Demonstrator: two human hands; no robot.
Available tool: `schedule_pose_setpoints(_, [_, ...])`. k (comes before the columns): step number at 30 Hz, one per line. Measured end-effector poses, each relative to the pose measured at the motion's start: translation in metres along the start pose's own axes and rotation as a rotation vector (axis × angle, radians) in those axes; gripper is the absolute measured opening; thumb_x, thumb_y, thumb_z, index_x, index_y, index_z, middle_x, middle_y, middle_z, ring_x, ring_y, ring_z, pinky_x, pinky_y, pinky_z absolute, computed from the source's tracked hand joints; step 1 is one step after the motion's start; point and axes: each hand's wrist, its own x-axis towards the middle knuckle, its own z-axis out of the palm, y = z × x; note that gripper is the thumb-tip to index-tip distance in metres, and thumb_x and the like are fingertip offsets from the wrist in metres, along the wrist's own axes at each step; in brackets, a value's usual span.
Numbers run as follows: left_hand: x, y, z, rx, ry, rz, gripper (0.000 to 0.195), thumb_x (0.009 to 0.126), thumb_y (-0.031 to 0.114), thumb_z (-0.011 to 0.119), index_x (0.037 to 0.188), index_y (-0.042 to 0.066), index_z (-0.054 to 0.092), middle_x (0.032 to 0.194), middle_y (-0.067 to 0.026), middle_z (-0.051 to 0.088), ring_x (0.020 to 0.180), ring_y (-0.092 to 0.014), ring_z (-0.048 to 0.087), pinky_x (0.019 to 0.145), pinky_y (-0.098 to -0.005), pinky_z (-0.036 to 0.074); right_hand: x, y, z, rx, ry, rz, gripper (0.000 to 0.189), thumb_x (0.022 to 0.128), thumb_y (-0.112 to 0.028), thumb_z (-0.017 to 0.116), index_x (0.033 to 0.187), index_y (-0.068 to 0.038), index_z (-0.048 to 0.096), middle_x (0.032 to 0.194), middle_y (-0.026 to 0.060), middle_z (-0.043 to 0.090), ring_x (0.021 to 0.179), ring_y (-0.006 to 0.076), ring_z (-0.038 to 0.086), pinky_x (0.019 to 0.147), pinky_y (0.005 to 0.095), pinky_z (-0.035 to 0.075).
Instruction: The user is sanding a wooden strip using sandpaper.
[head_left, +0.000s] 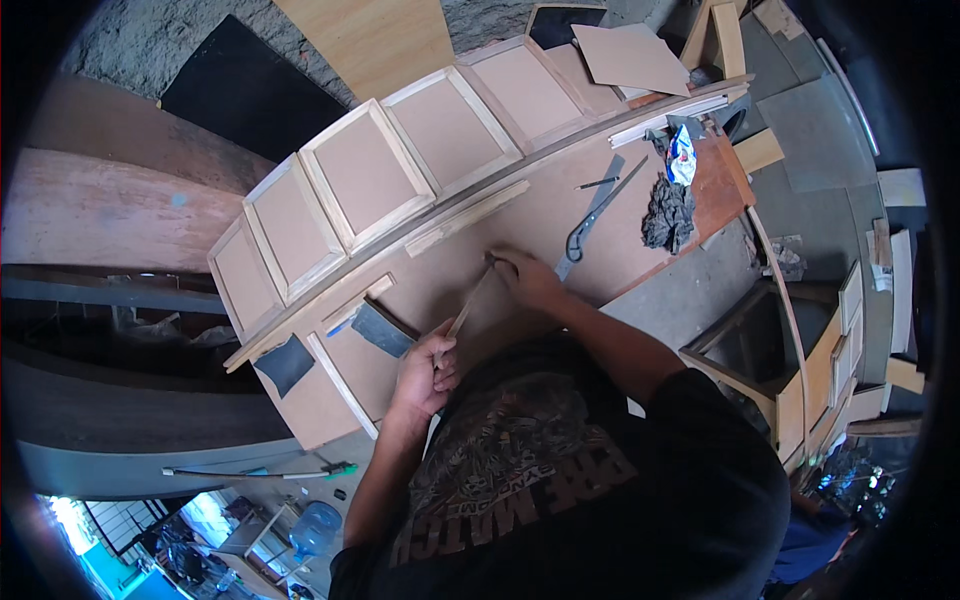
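Note:
My left hand (426, 373) is closed around the near end of a thin wooden strip (471, 301), which slants up to the right over a brown board. At the strip's far end, the fingers of my right hand (526, 279) pinch it; a small dark patch shows at the fingertips, too blurred to name. Left of my left hand lies a dark sheet that looks like sandpaper (382, 328), with another dark sheet (285, 365) farther left. A handsaw (581, 238) and a pencil (597, 183) rest beyond my right hand.
Several wood-framed panels (373, 174) line the board's far side. Loose wooden strips (466, 217) lie before them. Crumpled black material (670, 214) and a blue-and-white packet (681, 156) sit at the right. A water jug (315, 529) stands at lower left; part of another person shows at lower right.

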Motion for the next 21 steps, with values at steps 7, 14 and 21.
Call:
schedule_pose_setpoints(7, [0.003,-0.007,-0.011,0.005,-0.035,0.01,0.064,0.091,0.015,0.062,0.153,0.011,0.045,0.066,0.0064,0.043,0.045,-0.005,0.033,0.039,-0.0203,0.027,-0.034,-0.047,-0.001,0.058,-0.286,-0.212,0.036,0.106,-0.028,0.056,0.135,-0.011,0.066,0.129,0.0158,0.07,0.118,0.0366,0.067,0.102,0.044,0.052])
schedule_pose_setpoints(14, [0.003,0.004,-0.002,0.01,-0.01,-0.013,0.065,0.091,0.016,0.063,0.153,0.01,0.045,0.066,0.0064,0.042,0.047,-0.004,0.033,0.04,-0.0204,0.027,-0.026,-0.046,0.018,0.032,-0.146,-0.161,0.037,0.106,-0.035,0.052,0.135,-0.016,0.065,0.123,0.016,0.072,0.111,0.0391,0.069,0.096,0.0498,0.053])
schedule_pose_setpoints(21, [-0.009,-0.002,0.015,0.197,0.11,0.018,0.063,0.091,0.016,0.062,0.152,0.012,0.047,0.065,0.0072,0.041,0.047,-0.004,0.032,0.041,-0.0202,0.027,0.001,0.024,0.003,0.015,-0.067,0.102,0.038,0.104,-0.029,0.058,0.136,-0.009,0.064,0.132,0.0178,0.069,0.118,0.0364,0.067,0.103,0.0443,0.051])
